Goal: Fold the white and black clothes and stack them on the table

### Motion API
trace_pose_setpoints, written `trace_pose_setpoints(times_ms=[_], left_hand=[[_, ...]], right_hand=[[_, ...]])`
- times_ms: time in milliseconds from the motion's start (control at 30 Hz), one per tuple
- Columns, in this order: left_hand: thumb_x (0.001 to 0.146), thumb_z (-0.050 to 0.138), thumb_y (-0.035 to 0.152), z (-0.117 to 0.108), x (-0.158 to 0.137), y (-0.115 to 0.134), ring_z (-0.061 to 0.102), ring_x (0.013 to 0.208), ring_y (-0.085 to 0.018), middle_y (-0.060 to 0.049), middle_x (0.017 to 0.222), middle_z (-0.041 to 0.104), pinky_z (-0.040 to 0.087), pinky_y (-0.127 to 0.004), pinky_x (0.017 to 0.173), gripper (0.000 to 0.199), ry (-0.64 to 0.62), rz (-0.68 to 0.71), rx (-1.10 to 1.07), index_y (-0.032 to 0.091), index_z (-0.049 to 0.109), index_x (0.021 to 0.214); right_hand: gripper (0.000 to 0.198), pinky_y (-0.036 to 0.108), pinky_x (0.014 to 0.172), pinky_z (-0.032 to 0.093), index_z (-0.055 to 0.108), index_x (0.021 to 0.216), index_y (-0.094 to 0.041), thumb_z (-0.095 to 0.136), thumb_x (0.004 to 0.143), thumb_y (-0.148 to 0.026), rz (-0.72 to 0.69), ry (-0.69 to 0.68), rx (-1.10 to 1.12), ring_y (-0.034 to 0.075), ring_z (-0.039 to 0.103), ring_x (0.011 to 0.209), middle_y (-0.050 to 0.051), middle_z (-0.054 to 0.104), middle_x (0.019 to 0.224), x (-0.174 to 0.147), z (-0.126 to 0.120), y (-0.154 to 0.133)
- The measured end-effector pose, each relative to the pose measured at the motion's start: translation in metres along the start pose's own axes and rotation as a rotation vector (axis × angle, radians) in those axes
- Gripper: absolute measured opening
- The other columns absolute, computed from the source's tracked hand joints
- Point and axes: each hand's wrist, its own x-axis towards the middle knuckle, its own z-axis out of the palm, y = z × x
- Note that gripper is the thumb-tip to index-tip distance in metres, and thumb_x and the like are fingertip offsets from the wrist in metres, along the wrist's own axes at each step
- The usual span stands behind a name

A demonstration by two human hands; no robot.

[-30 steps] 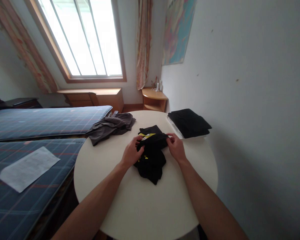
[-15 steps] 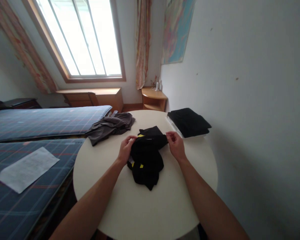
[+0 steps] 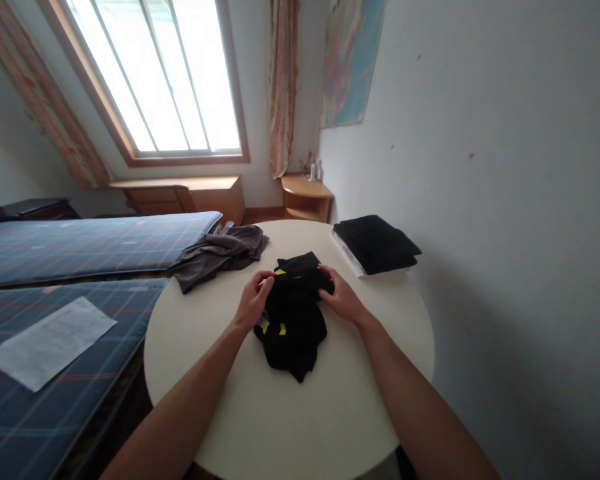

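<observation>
A black garment (image 3: 296,313) with small yellow patches lies bunched on a round white table (image 3: 300,427). My left hand (image 3: 253,297) is closed at the garment's upper left edge, thumb against the fingers. On the opposite side, my right hand (image 3: 341,296) grips the upper right edge, with the thumb in front and the fingers behind the cloth. Folds hide part of the garment, and its exact kind cannot be made out.
A folded black stack of cloth (image 3: 377,243) on white packaging rests at the table's back right. Crumpled grey-brown cloth (image 3: 220,253) hangs over the back left edge. To the left, plaid mattresses (image 3: 95,243) carry a white paper sheet (image 3: 54,341). A wall (image 3: 520,240) stands close on the right.
My right hand has shifted slightly left and taken a deeper hold on the garment's right edge. My left hand has barely moved.
</observation>
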Motion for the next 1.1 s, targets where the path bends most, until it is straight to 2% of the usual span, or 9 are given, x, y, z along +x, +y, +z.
trace_pose_setpoints(times_ms=[67, 167, 333, 467, 600, 700, 867, 967, 1100], left_hand=[[0.081, 0.068, 0.05, -0.003, -0.004, 0.002, 0.062, 0.107, -0.024, -0.008, 0.118, 0.065, 0.049, -0.032, 0.092, 0.053, -0.185, 0.075, 0.071, 0.022, 0.056, 0.126], [0.067, 0.083, 0.04, -0.005, -0.009, 0.0, 0.052, 0.126, -0.031, -0.012, 0.138, 0.054, 0.039, -0.041, 0.108, 0.09, -0.377, 0.122, 0.243, 0.025, 0.04, 0.145], [0.074, 0.07, 0.022, -0.007, -0.007, -0.004, 0.056, 0.121, -0.028, -0.01, 0.129, 0.059, 0.042, -0.038, 0.105, 0.072, -0.467, 0.068, 0.236, 0.024, 0.044, 0.141], [0.08, 0.063, 0.027, -0.013, -0.001, -0.004, 0.063, 0.101, -0.023, -0.005, 0.109, 0.067, 0.05, -0.033, 0.089, 0.045, -0.408, -0.093, -0.004, 0.019, 0.056, 0.123], [0.078, 0.07, 0.044, -0.014, 0.008, -0.006, 0.064, 0.09, -0.021, -0.005, 0.102, 0.068, 0.052, -0.029, 0.078, 0.047, -0.141, -0.183, -0.162, 0.018, 0.057, 0.115], [0.074, 0.073, 0.052, -0.014, 0.015, -0.01, 0.064, 0.088, -0.019, -0.009, 0.114, 0.065, 0.052, -0.028, 0.074, 0.061, -0.03, -0.204, -0.152, 0.017, 0.053, 0.12], [0.072, 0.075, 0.055, -0.023, 0.011, -0.015, 0.062, 0.092, -0.019, -0.014, 0.134, 0.052, 0.052, -0.028, 0.072, 0.086, -0.033, -0.29, 0.207, 0.021, 0.038, 0.142], [0.067, 0.08, 0.05, -0.027, 0.002, -0.013, 0.064, 0.083, -0.018, -0.012, 0.122, 0.058, 0.052, -0.028, 0.068, 0.099, -0.148, -0.345, 0.344, 0.022, 0.03, 0.147], [0.065, 0.079, 0.032, -0.025, -0.003, -0.007, 0.066, 0.076, -0.016, -0.009, 0.114, 0.061, 0.052, -0.026, 0.062, 0.087, -0.316, -0.311, 0.205, 0.025, 0.034, 0.139]], right_hand=[[0.073, 0.042, 0.113, 0.034, 0.04, 0.144, -0.019, 0.064, 0.076, -0.022, -0.019, -0.104, -0.042, 0.025, 0.046, 0.133, 0.011, 0.049, 0.145, -0.002, -0.002, 0.006], [0.057, 0.04, 0.107, 0.041, 0.05, 0.136, -0.019, 0.06, 0.08, -0.022, 0.008, -0.178, -0.094, 0.025, 0.056, 0.123, 0.011, 0.06, 0.134, -0.002, -0.006, 0.012], [0.02, 0.034, 0.077, 0.051, 0.067, 0.097, -0.02, 0.056, 0.088, -0.034, 0.093, -0.186, -0.093, 0.023, 0.067, 0.083, 0.006, 0.073, 0.091, 0.001, -0.016, 0.011], [0.031, 0.029, 0.062, 0.051, 0.065, 0.097, -0.021, 0.062, 0.084, -0.048, 0.204, -0.091, 0.298, 0.02, 0.066, 0.068, 0.002, 0.072, 0.078, 0.003, -0.025, 0.004], [0.037, 0.027, 0.057, 0.051, 0.064, 0.099, -0.023, 0.068, 0.078, -0.053, 0.273, 0.17, 0.536, 0.017, 0.064, 0.062, -0.001, 0.07, 0.072, 0.008, -0.029, 0.003], [0.043, 0.03, 0.069, 0.056, 0.062, 0.11, -0.024, 0.067, 0.079, -0.053, 0.23, 0.235, 0.558, 0.018, 0.068, 0.078, 0.001, 0.073, 0.09, 0.011, -0.025, 0.008], [0.088, 0.045, 0.108, 0.042, 0.032, 0.149, -0.03, 0.075, 0.075, -0.047, 0.097, -0.023, 0.367, 0.026, 0.047, 0.134, 0.01, 0.044, 0.15, 0.003, -0.007, 0.014], [0.108, 0.047, 0.119, 0.026, 0.019, 0.155, -0.03, 0.082, 0.068, -0.041, 0.037, -0.188, 0.12, 0.027, 0.031, 0.144, 0.009, 0.029, 0.159, -0.004, -0.002, 0.013], [0.089, 0.044, 0.117, 0.029, 0.033, 0.151, -0.026, 0.075, 0.073, -0.029, -0.036, -0.233, -0.035, 0.025, 0.043, 0.137, 0.009, 0.044, 0.151, -0.005, -0.004, 0.009]])
